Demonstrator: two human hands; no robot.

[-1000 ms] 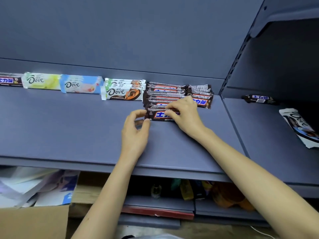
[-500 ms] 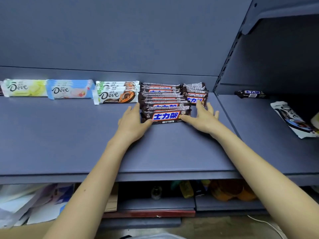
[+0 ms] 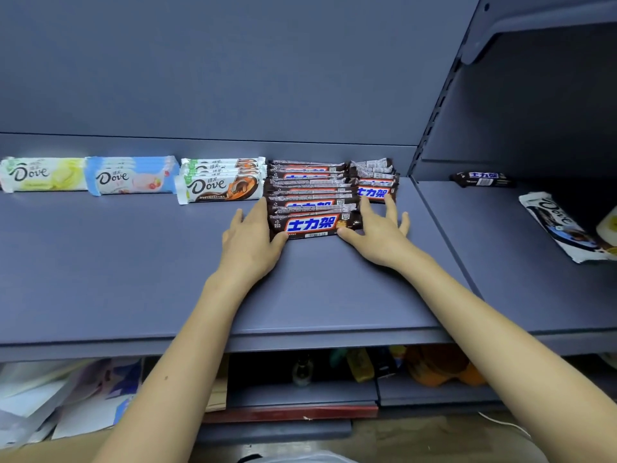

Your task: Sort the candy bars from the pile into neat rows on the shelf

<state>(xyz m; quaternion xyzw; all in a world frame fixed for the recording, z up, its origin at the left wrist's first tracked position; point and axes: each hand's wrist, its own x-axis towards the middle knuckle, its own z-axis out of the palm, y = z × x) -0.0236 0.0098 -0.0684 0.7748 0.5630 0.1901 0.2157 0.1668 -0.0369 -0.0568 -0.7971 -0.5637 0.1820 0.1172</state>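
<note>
We press our left hand (image 3: 248, 242) and right hand (image 3: 377, 235), fingers straight and holding nothing, against the two short ends of the front brown bar (image 3: 312, 225), which closes its row on the shelf (image 3: 133, 262) with its long axis left to right. The loose brown bar (image 3: 482, 179) and the loose Dove bar (image 3: 561, 225) lie further right, nearer our right hand
</note>
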